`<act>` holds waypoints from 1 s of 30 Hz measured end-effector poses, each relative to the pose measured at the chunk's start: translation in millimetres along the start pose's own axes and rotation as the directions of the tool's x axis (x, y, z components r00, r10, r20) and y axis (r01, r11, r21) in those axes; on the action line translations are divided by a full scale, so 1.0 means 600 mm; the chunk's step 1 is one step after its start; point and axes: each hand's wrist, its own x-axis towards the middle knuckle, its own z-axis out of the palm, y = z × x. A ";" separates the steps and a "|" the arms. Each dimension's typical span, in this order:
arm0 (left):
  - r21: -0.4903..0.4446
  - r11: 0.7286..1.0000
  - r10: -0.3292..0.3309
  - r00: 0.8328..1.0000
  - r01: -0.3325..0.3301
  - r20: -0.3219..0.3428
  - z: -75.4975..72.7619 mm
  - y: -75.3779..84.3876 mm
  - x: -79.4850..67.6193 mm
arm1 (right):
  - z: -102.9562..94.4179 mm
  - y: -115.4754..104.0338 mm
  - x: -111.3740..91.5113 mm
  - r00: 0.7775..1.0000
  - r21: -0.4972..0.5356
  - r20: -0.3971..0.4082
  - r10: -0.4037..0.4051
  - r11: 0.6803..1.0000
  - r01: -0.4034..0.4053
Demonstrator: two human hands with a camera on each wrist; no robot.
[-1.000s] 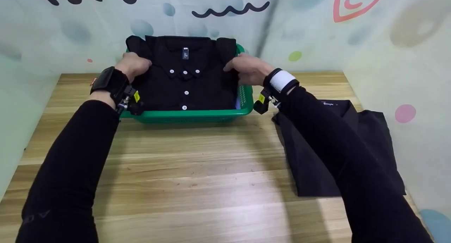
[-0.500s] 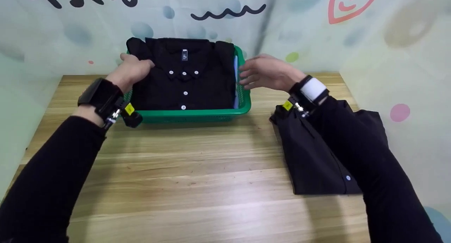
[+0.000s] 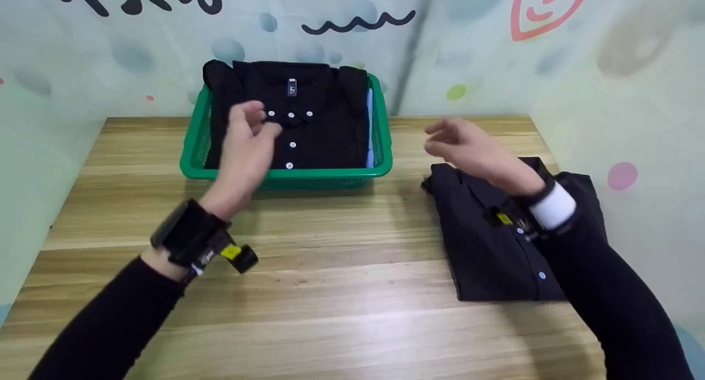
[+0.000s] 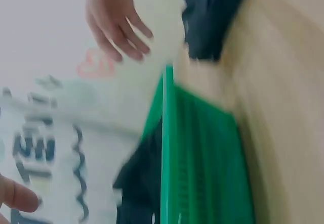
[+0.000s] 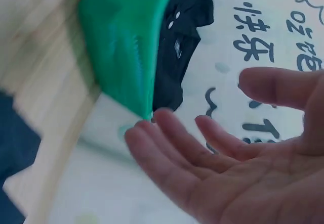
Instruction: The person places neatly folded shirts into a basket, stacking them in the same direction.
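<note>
A folded black button-up shirt (image 3: 330, 132), white buttons down its front, lies in a green plastic basket (image 3: 286, 174) near the back wall. My left hand (image 3: 248, 154) is raised over the basket's front left part, its fingers loosely bent and holding nothing. To the right of the basket, my right hand (image 3: 473, 151) hangs in the air with relaxed fingers and nothing in them; the right wrist view shows its palm (image 5: 253, 178) bare. Below that hand a second folded black shirt (image 3: 484, 248) lies on the table, partly hidden by my right forearm.
A light blue item (image 3: 370, 129) shows along the basket's right inner side. The wooden table (image 3: 330, 314) meets a printed backdrop (image 3: 468, 49) behind the basket, with side walls at left and right.
Both hands have come off the shirt in the basket. My left hand has moved right and nearer; my right hand has drawn away to the right, over the second shirt.
</note>
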 end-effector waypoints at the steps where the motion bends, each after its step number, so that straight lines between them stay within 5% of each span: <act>1: -0.017 1.000 0.012 1.000 -0.012 0.015 0.008 -0.002 -0.010 | -0.001 0.011 -0.012 1.000 -0.043 -0.013 0.008 0.999 -0.008; 6: -0.092 0.991 0.108 0.991 -0.100 0.080 0.050 -0.018 -0.052 | -0.020 0.075 -0.067 0.995 -0.119 -0.023 0.092 0.988 -0.094; 10: -0.228 0.969 0.124 0.985 -0.094 0.121 0.084 -0.034 -0.077 | -0.048 0.132 -0.099 0.990 -0.116 -0.056 0.127 0.984 -0.133; 19: -0.422 0.905 0.037 0.980 0.051 0.196 0.146 -0.065 -0.101 | -0.104 0.238 -0.151 0.959 -0.065 -0.181 0.219 0.970 -0.234; 25: -0.469 0.847 -0.120 0.949 0.251 0.291 0.184 -0.092 -0.117 | -0.123 0.287 -0.174 0.919 0.005 -0.214 0.332 0.941 -0.339; 30: -0.424 0.851 -0.162 0.923 0.309 0.349 0.211 -0.102 -0.122 | -0.127 0.312 -0.184 0.887 0.094 -0.262 0.381 0.925 -0.369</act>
